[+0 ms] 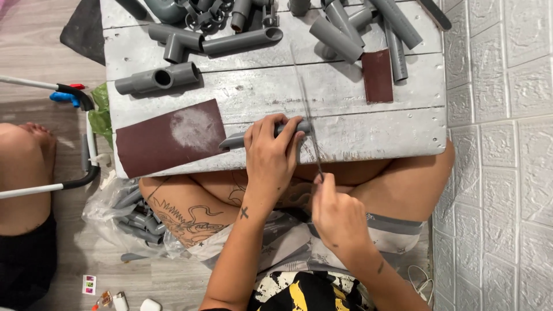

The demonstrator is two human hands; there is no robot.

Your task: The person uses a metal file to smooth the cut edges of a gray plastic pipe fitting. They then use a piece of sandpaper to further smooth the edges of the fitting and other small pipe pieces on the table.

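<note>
Sawing a short grey pipe piece [262,135] at the near edge of the white tabletop [415,129], we see a few ways this goes bad. The left hand [273,155] is clamped over the pipe piece with fingertips just beside the thin saw blade [308,115]; if the blade jumps the kerf, we'd judge those fingers take the hit first. The pipe piece is round and held by grip alone, no vice, so it can roll or twist under the stroke and wander the cut. It also lies right at the edge above bare legs [357,178], so a slip toward the near side runs the blade at skin. The blade is long and slender, reaching far across the tabletop between loose grey pipes and fittings [184,40]; a snag there could kink it. Pose: left forearm comes up from the near side, wrist bent down, fingers curled tight around the pipe piece, thumb on the near face. The right hand [337,216] sits nearer and to the right, below the tabletop edge, closed around the blade's near end, knuckles up; the handle itself is hidden. A sheet of dark red sandpaper [170,138] lies to the left of the pipe piece, a smaller one [377,75] far right.
</note>
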